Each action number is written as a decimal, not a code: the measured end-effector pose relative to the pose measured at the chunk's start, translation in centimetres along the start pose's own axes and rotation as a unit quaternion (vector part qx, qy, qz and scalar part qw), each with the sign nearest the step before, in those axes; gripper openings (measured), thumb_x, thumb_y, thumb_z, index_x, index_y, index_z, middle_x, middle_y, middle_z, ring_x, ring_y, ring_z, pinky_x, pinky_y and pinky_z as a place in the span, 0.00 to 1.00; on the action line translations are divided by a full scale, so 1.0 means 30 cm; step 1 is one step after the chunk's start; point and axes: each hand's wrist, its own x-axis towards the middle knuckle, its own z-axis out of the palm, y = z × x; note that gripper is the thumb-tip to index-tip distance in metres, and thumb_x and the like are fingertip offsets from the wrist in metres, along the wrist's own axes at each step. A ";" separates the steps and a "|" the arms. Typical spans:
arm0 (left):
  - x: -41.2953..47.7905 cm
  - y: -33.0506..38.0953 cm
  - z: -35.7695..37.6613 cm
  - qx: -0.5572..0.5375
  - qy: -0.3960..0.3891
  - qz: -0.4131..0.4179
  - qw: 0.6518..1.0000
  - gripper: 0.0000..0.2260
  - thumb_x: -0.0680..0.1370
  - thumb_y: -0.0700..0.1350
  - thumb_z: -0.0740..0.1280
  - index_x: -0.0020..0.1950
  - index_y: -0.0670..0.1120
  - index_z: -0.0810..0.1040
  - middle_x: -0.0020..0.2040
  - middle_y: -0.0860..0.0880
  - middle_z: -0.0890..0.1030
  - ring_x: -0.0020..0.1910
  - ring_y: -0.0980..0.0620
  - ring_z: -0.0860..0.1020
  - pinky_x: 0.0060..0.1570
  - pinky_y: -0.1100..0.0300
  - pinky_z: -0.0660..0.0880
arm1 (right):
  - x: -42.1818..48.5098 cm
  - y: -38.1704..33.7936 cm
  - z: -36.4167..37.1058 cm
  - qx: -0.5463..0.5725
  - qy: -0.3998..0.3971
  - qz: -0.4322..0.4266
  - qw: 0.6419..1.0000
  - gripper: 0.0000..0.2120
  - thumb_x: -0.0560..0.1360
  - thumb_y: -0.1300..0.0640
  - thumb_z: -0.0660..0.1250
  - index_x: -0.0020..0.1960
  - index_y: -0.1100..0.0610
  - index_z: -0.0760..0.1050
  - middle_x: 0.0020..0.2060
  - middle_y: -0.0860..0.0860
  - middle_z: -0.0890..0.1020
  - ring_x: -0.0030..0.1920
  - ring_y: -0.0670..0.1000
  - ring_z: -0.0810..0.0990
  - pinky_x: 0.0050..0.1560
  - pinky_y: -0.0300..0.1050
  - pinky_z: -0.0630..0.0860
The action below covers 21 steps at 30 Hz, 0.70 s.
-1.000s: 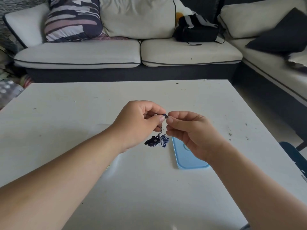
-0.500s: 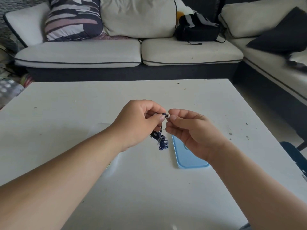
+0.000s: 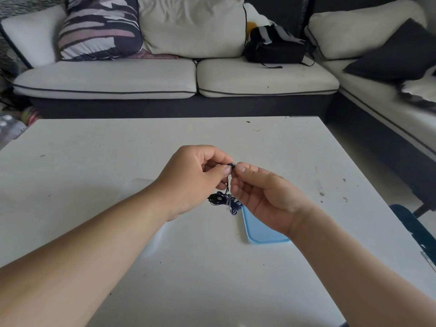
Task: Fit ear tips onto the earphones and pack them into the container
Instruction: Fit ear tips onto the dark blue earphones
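Slippage threatens: left hand (image 3: 193, 175) pinches the earbud (image 3: 230, 165), right hand (image 3: 264, 197) pinches the tip (image 3: 235, 164) above the table's (image 3: 118, 161) middle; skewed pressure could flick the tip away.

Dangling cable bundle (image 3: 232, 205) twisted, its black part (image 3: 215, 197) swung back left

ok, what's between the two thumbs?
Head view: a small dark earbud, pinched from both sides by left hand and right hand; its bundled cable dangles underneath.
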 end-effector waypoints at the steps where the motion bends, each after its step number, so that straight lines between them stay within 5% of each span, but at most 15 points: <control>1: 0.001 -0.001 0.002 0.007 0.001 0.000 1.000 0.06 0.80 0.38 0.71 0.49 0.48 0.86 0.42 0.46 0.87 0.39 0.49 0.87 0.47 0.58 0.84 | 0.001 0.001 -0.002 -0.019 0.003 -0.010 1.000 0.05 0.75 0.62 0.69 0.50 0.63 0.79 0.39 0.54 0.81 0.39 0.49 0.81 0.45 0.40 0.81; 8: 0.005 -0.010 0.018 0.026 0.021 -0.001 0.999 0.06 0.80 0.39 0.71 0.47 0.48 0.86 0.39 0.48 0.86 0.37 0.53 0.86 0.48 0.53 0.85 | -0.001 0.014 -0.003 -0.104 0.032 -0.082 0.991 0.05 0.77 0.64 0.69 0.50 0.67 0.79 0.39 0.58 0.80 0.41 0.54 0.80 0.46 0.43 0.81; 14: 0.008 -0.014 0.033 0.001 0.050 -0.006 0.999 0.06 0.79 0.38 0.72 0.47 0.49 0.85 0.39 0.50 0.86 0.38 0.53 0.86 0.47 0.51 0.85 | 0.005 0.042 0.012 -0.079 0.060 -0.110 0.989 0.13 0.76 0.63 0.71 0.55 0.72 0.78 0.47 0.64 0.80 0.52 0.64 0.80 0.68 0.65 0.75; 21: 0.010 -0.003 0.044 0.024 0.070 0.003 0.997 0.05 0.79 0.40 0.72 0.48 0.50 0.85 0.40 0.52 0.86 0.40 0.53 0.86 0.48 0.51 0.85 | -0.006 0.040 0.024 -0.088 0.071 -0.151 0.982 0.06 0.79 0.67 0.67 0.50 0.71 0.79 0.38 0.60 0.83 0.39 0.56 0.85 0.45 0.44 0.82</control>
